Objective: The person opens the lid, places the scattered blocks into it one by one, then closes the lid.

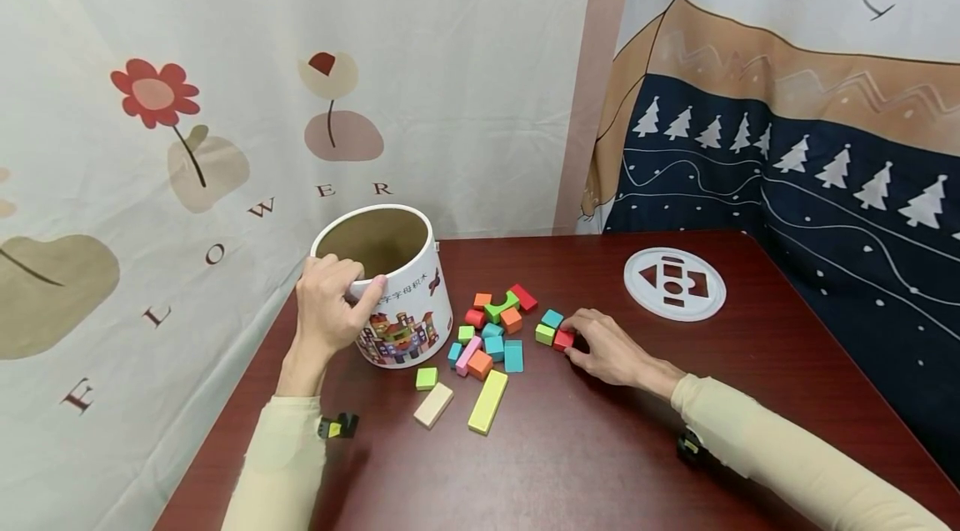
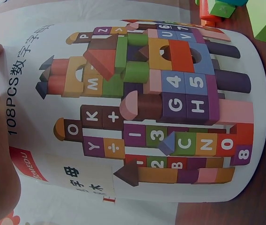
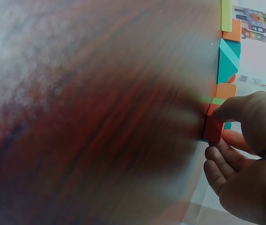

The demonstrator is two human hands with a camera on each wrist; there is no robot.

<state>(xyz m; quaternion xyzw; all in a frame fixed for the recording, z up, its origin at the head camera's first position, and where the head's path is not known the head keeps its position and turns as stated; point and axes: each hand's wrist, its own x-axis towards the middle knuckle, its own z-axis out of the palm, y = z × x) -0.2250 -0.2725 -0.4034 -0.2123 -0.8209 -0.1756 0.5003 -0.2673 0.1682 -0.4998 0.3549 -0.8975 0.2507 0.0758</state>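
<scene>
Nearest, 2 pale yellow fabric sleeves (image 1: 795,449) run off the head view's lower edge; the left hand (image 1: 327,303) grips the rim of a white cylindrical bucket (image 1: 405,329) with a printed castle, its floor hidden. On the reddish-brown wood-grained table (image 1: 577,464), the right hand (image 1: 609,350) pinches a small red block (image 1: 562,340), partly covered by fingers, beside 1 lime-green block (image 1: 545,334) and 1 teal-blue block (image 1: 552,318).
</scene>
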